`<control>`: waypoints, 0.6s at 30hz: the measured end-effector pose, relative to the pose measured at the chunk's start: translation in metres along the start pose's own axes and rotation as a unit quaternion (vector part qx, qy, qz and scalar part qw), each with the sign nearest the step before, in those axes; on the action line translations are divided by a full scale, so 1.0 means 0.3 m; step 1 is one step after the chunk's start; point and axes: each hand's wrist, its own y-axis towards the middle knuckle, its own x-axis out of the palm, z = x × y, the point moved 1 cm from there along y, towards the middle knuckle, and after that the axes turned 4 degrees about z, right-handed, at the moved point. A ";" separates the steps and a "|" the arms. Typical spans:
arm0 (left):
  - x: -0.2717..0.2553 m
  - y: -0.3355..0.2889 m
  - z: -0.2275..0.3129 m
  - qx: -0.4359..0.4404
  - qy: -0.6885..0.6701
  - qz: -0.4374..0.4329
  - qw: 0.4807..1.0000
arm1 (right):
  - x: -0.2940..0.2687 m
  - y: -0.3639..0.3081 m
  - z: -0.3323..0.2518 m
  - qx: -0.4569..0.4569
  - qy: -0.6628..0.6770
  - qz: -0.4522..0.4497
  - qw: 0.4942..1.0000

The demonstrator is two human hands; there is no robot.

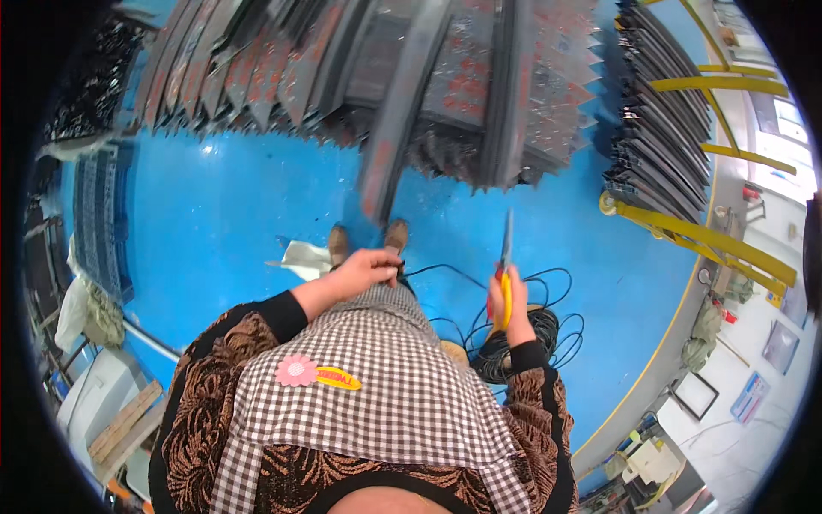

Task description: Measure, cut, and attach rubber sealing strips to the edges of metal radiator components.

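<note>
My right hand (515, 319) is closed round the red and yellow handles of a pair of scissors (506, 248), whose blades point away from me. My left hand (370, 271) is in front of the checked apron (342, 381), fingers bent together on a thin black cord (441, 267). The cord runs from its fingertips across to the right. Below and beside my right hand, a loose coil of black cord (548, 343) lies on the floor. Just beyond my left hand, one long grey metal profile (383, 176) sticks out of the stack toward my feet.
Long grey profiles with red marks (462, 77) are stacked ahead. More dark profiles (664, 128) lean by a yellow rack (702, 231) on the right. A white sheet (306, 259) lies near a brown shoe (338, 244) on the blue floor (214, 223). A dark stack (103, 218) stands left.
</note>
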 end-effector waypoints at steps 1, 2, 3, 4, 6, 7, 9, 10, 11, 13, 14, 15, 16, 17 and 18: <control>0.030 0.008 0.028 0.012 0.005 -0.014 1.000 | -0.056 0.079 -0.035 -0.065 -0.003 0.042 0.997; 0.061 0.008 0.058 0.006 0.019 -0.028 0.999 | -0.105 0.172 -0.079 -0.122 -0.049 0.095 0.987; 0.094 0.008 0.089 0.003 0.036 -0.043 0.998 | -0.146 0.274 -0.126 -0.172 -0.101 0.147 0.969; 0.123 0.010 0.122 -0.002 0.027 -0.054 0.998 | -0.178 0.385 -0.171 -0.150 -0.154 0.183 0.959; 0.169 0.010 0.185 0.003 0.028 -0.064 0.998 | -0.225 0.597 -0.248 -0.102 -0.216 0.231 0.943; 0.188 0.010 0.211 0.000 0.023 -0.061 0.998 | -0.239 0.694 -0.280 -0.086 -0.228 0.219 0.945; 0.215 0.012 0.251 0.004 0.023 -0.049 0.999 | -0.243 0.809 -0.310 -0.077 -0.238 0.213 0.944; 0.225 0.016 0.267 0.020 0.010 -0.044 0.999 | -0.241 0.853 -0.322 -0.088 -0.243 0.225 0.939; 0.234 0.018 0.280 0.034 -0.004 -0.040 0.999 | -0.241 0.891 -0.337 -0.097 -0.249 0.237 0.934; 0.244 0.026 0.306 0.060 -0.032 -0.036 0.997 | -0.233 0.903 -0.360 -0.096 -0.268 0.266 0.921; 0.247 0.030 0.320 0.067 -0.029 -0.033 0.997 | -0.225 0.880 -0.379 -0.173 -0.241 0.288 0.910; 0.248 0.032 0.336 0.076 -0.048 -0.010 0.996 | -0.213 0.837 -0.397 -0.199 -0.232 0.304 0.902; 0.251 0.033 0.353 0.086 -0.069 0.013 0.994 | -0.196 0.774 -0.415 -0.230 -0.172 0.290 0.913; 0.256 0.032 0.372 0.096 -0.090 0.035 0.991 | -0.174 0.692 -0.438 -0.285 -0.046 0.252 0.924; 0.264 0.032 0.392 0.110 -0.109 0.055 0.986 | -0.148 0.599 -0.461 -0.314 0.081 0.191 0.926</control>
